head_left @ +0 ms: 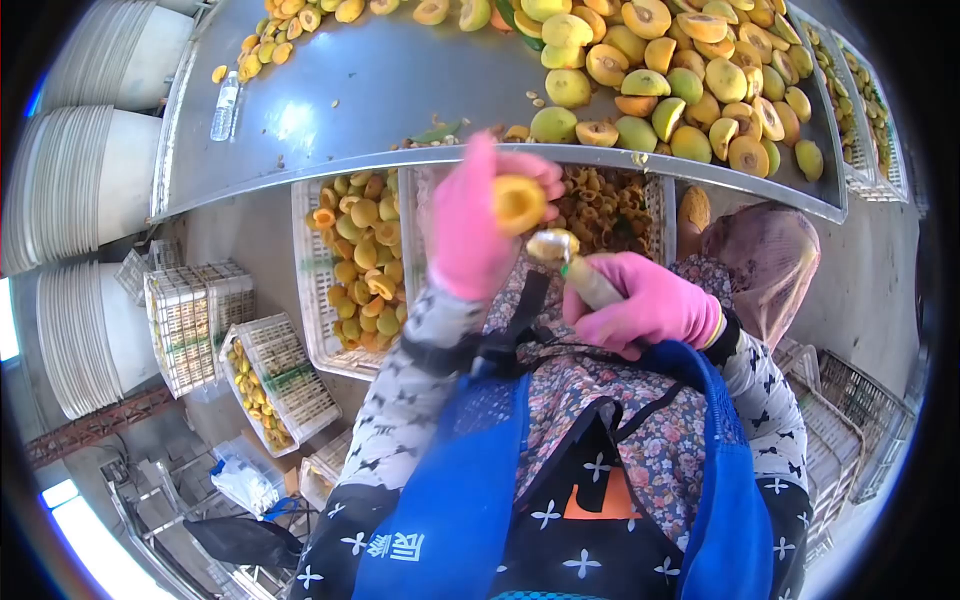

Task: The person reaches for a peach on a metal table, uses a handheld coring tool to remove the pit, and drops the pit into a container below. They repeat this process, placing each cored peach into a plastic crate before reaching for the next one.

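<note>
A worker in a blue apron [450,500] and pink gloves scoops out fruit at a metal sorting table. The left hand [470,235] is curled around a halved fruit [519,204], its yellow cut face turned toward the camera, held up in front of the table's edge. The right hand [650,305] is closed tightly on the handle of a scoop [560,252], whose bowl sits just below the fruit. It cannot be told whether the two touch.

Beneath the hands, a white crate [305,290] holds hollowed yellow halves, and a second crate [657,205] beside it holds darker scraps, partly hidden by the left hand. To the left, well apart, are stacked wire crates [185,320] and a tilted one [300,385] with a few fruits inside. A co-worker's headscarf [770,260] shows beyond the right arm; the rest of that person is hidden.

Farther off, the steel table [400,90] carries a heap of whole and cut fruit [690,90], cut off at the top, and a water bottle [226,105] lying near its left rim. White stacked trays [80,180] line the far left, blurred by the lens edge.
</note>
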Demonstrator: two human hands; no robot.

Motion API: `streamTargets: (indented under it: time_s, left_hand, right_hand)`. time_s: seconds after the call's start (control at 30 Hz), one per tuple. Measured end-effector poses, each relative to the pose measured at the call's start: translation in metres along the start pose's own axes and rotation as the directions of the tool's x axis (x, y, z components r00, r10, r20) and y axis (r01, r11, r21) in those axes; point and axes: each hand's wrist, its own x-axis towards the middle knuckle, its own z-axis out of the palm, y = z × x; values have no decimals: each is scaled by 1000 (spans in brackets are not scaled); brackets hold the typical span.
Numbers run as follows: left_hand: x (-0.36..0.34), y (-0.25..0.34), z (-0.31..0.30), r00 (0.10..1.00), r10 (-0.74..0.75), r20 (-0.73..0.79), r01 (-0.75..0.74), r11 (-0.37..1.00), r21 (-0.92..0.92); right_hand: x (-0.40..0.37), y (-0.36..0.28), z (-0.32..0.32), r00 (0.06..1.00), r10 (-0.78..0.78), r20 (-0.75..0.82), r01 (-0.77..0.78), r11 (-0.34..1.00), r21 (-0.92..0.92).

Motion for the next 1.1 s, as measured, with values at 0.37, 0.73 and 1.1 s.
streamTargets:
  time_s: [0.37,0.73,1.1]
  left_hand:
    - [77,-1,-27,974,141,175,-225,567,793]
    - [134,-19,-25,903,-327,277,172,868,466]
    - [33,2,11,967,21,255,179,655,-734]
  right_hand:
    - [-39,-5,-83,724,-490,-485,-281,432,-857]
    - [-59,11,-54,691,-574,-438,-161,469,-868]
    - [-4,-4,0,440,-857,-269,139,362,-922]
